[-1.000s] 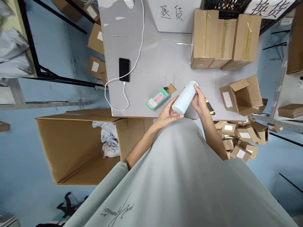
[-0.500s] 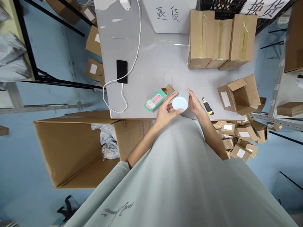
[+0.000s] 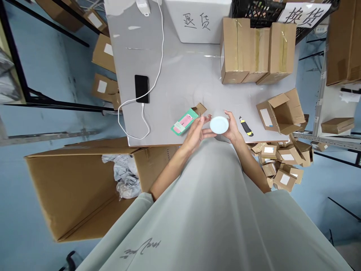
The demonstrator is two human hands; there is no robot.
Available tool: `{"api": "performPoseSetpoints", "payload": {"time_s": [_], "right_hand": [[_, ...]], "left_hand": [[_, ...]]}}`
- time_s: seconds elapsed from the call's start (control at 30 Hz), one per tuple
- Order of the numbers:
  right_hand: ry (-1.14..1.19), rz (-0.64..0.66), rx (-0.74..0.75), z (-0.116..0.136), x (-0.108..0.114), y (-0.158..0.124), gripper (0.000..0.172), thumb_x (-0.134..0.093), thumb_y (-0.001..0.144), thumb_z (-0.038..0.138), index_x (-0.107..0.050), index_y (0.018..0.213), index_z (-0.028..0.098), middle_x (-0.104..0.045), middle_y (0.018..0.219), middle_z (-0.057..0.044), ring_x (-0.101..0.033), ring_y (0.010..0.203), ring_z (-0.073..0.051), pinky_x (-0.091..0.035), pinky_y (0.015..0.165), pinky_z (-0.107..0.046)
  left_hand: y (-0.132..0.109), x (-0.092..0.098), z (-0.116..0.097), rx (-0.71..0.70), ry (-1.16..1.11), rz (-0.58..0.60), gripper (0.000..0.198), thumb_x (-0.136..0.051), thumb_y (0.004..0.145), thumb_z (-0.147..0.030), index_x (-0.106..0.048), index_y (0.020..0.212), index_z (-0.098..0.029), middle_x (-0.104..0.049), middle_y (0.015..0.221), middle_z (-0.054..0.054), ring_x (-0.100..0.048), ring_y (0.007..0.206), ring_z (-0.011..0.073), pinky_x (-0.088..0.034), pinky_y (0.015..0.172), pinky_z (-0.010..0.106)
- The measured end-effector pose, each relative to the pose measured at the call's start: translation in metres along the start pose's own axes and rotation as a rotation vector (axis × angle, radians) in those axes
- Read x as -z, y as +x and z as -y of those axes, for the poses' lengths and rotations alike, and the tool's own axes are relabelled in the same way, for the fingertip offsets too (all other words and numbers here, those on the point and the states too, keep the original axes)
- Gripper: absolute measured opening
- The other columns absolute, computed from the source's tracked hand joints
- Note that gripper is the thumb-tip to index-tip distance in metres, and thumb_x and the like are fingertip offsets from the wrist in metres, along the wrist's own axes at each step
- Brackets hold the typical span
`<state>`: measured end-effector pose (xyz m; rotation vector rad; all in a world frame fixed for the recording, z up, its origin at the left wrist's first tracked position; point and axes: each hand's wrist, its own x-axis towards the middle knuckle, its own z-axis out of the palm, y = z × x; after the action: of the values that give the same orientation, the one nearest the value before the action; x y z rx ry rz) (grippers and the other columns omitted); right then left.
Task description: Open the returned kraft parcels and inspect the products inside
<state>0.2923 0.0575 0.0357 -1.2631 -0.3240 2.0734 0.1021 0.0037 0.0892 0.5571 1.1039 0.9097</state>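
Note:
A white cylinder with a pale blue round end (image 3: 219,125), perhaps a cup or jar, is held over the front of the table. My right hand (image 3: 231,130) grips it from the right, fingers curled along its side. To its left is my left hand (image 3: 196,133), fingers apart and stretched toward it; whether a fingertip touches the cylinder I cannot tell. Just beyond the left hand lies a green and pink box (image 3: 184,121) with its end flap open. A black and yellow box cutter (image 3: 246,126) rests to the right of my right hand.
On the grey table (image 3: 180,79) lie a phone (image 3: 141,89) with a white cable, taped cartons (image 3: 235,51) and an open carton (image 3: 279,113). A white bin (image 3: 199,26) stands at the back. A big open carton (image 3: 81,192) is at the lower left, small boxes (image 3: 284,158) at the right.
My left hand has let go of the cylinder and spread its fingers. The cylinder stays in my right hand, a little further right in view. The camera view has shifted slightly.

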Motion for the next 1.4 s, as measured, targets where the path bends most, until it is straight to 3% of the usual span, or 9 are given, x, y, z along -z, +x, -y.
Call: {"api": "performPoseSetpoints", "payload": {"time_s": [0.17,0.33,0.47,0.6,0.8,1.03,1.17,1.3,1.4], "right_hand": [[-0.060,0.044,0.127,0.012,-0.006,-0.009,0.068,-0.079,0.077,0.081,-0.070,0.121,0.030,-0.087,0.122,-0.009,-0.079,0.119,-0.040,-0.071,0.098,-0.054],[-0.227,0.053,0.273,0.024,-0.003,-0.017,0.068,-0.074,0.087,0.078,-0.071,0.135,0.030,-0.085,0.132,-0.008,-0.075,0.127,-0.037,-0.068,0.106,-0.053],[-0.487,-0.036,0.418,0.033,0.004,-0.022,0.071,-0.084,0.085,0.081,-0.074,0.137,0.033,-0.079,0.143,-0.006,-0.070,0.136,-0.033,-0.063,0.114,-0.047],[-0.661,-0.098,0.505,0.041,0.007,-0.024,0.073,-0.091,0.080,0.085,-0.076,0.127,0.031,-0.078,0.138,-0.008,-0.068,0.135,-0.032,-0.061,0.116,-0.046],[-0.645,-0.195,0.267,0.040,0.017,-0.021,0.069,-0.075,0.087,0.097,-0.064,0.105,0.031,-0.072,0.109,-0.003,-0.069,0.102,-0.023,-0.068,0.081,-0.038],[-0.544,-0.209,0.225,0.030,0.028,-0.024,0.079,-0.104,0.061,0.080,-0.066,0.109,0.030,-0.077,0.095,0.001,-0.072,0.098,-0.022,-0.064,0.084,-0.033],[-0.567,-0.239,0.322,0.030,0.040,-0.025,0.080,-0.108,0.057,0.075,-0.069,0.109,0.029,-0.078,0.094,0.001,-0.072,0.089,-0.020,-0.064,0.085,-0.036],[-0.578,-0.311,0.468,0.031,0.056,-0.022,0.078,-0.108,0.059,0.075,-0.067,0.109,0.030,-0.073,0.087,0.004,-0.068,0.080,-0.019,-0.065,0.086,-0.039],[-0.570,-0.338,0.546,0.034,0.067,-0.021,0.075,-0.106,0.063,0.075,-0.066,0.109,0.031,-0.075,0.094,0.002,-0.068,0.083,-0.020,-0.067,0.088,-0.041]], "left_hand": [[-0.001,0.018,-0.001,0.221,-0.080,0.185,0.060,-0.085,0.102,-0.066,-0.077,0.135,-0.018,-0.084,0.132,0.017,-0.085,0.120,0.0326,-0.073,0.107,0.049],[-0.002,0.035,-0.001,0.232,0.066,0.233,0.080,-0.100,0.087,-0.059,-0.072,0.153,-0.023,-0.085,0.134,0.014,-0.081,0.126,0.0338,-0.068,0.110,0.050],[-0.001,0.041,0.001,0.103,0.268,0.240,0.087,-0.099,0.084,-0.059,-0.068,0.158,-0.026,-0.077,0.155,0.016,-0.075,0.140,0.0369,-0.064,0.116,0.051],[0.000,0.043,0.007,-0.064,0.591,0.170,0.081,-0.095,0.086,-0.049,-0.068,0.158,-0.024,-0.072,0.162,0.015,-0.076,0.136,0.0352,-0.064,0.115,0.051],[0.004,0.049,0.021,-0.436,1.162,0.151,0.069,-0.080,0.095,-0.021,-0.065,0.163,-0.027,-0.071,0.163,0.013,-0.069,0.147,0.0374,-0.058,0.125,0.054],[0.019,0.065,0.039,-0.590,1.281,0.172,0.057,-0.074,0.106,-0.028,-0.065,0.162,-0.026,-0.068,0.167,0.015,-0.068,0.148,0.0377,-0.056,0.128,0.057],[0.047,0.093,0.042,-0.443,1.200,0.009,0.056,-0.071,0.112,-0.045,-0.062,0.163,-0.024,-0.068,0.165,0.018,-0.063,0.155,0.0366,-0.049,0.136,0.057],[0.076,0.124,0.048,-0.054,1.367,-0.254,0.098,-0.091,0.093,-0.039,-0.044,0.174,-0.011,-0.045,0.181,0.035,-0.040,0.172,0.0511,-0.032,0.141,0.074],[0.081,0.138,0.059,0.255,1.410,-0.339,0.101,-0.094,0.083,-0.027,-0.043,0.169,-0.011,-0.046,0.175,0.040,-0.036,0.171,0.0575,-0.034,0.130,0.089]]}}
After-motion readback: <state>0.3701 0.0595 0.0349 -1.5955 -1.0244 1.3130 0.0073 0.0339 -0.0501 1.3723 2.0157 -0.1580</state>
